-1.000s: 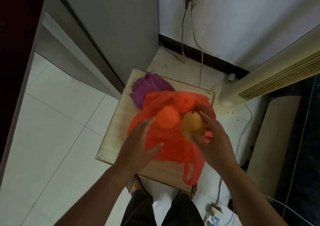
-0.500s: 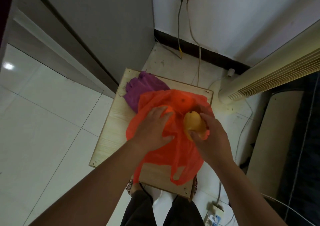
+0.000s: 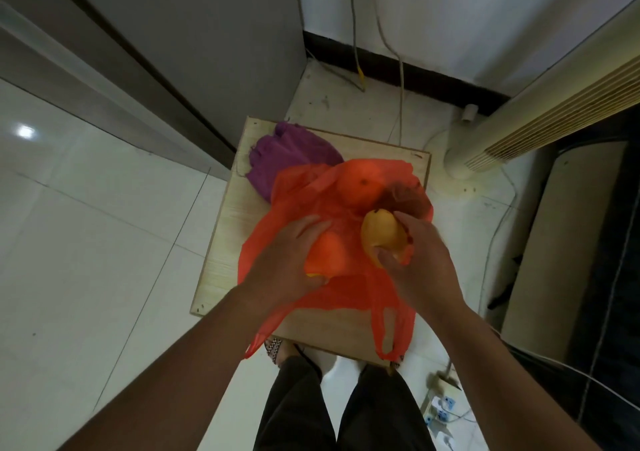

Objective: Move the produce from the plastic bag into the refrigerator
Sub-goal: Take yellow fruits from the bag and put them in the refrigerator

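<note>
An orange plastic bag lies spread on a small wooden table. My right hand grips a yellow pear-shaped fruit at the bag's mouth. My left hand curls round a second fruit that looks orange through the bag's plastic. A round orange fruit sits further back inside the bag, with a dark brownish item beside it. The grey refrigerator stands shut at the upper left.
A purple cloth lies at the table's far left corner. A cream tower appliance leans at the right, cables run along the wall, and a power strip lies on the floor by my feet. White tiles stretch to the left.
My left hand has moved from the bag's near side onto the covered fruit and curled round it. My right hand keeps its hold on the yellow fruit.
</note>
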Motion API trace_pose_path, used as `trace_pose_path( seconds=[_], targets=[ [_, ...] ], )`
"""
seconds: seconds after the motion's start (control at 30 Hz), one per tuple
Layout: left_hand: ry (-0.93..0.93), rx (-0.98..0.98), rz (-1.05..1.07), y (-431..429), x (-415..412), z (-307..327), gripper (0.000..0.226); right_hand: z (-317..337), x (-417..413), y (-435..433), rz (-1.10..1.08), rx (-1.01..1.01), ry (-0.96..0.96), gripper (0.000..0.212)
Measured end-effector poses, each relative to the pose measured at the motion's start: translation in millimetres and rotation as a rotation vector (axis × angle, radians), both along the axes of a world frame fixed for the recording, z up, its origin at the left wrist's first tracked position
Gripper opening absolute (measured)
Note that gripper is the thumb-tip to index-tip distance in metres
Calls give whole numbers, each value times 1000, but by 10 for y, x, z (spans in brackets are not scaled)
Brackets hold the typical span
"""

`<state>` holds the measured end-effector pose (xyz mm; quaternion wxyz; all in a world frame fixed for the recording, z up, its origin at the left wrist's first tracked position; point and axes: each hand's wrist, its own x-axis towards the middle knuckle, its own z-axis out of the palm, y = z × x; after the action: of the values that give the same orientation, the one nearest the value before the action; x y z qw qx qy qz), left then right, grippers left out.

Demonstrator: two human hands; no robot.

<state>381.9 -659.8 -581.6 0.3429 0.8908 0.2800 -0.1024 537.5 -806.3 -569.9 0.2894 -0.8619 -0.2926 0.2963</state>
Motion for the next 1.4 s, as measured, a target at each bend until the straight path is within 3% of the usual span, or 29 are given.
trace_pose_path(
  seconds=[0.33, 0.5, 0.9, 1.17, 1.4],
  targets=[
    [-106, -1, 226, -379, -382, 328, 71, 124, -181, 119, 18, 141, 64, 62],
    [-72, -37, 282, -499, -477, 255, 66, -56, -244, 257, 91, 97, 48, 56],
    [5, 109, 270, -479, -429, -69, 78, -210, -390, -60, 100, 1, 63, 56],
    [5, 36, 236, -483, -296, -246, 81, -206, -419, -189, 51, 14, 77, 52],
    [-20, 18, 281, -440, -396, 191, 83, 123, -415, -275, 63, 31, 68, 57]
  ],
)
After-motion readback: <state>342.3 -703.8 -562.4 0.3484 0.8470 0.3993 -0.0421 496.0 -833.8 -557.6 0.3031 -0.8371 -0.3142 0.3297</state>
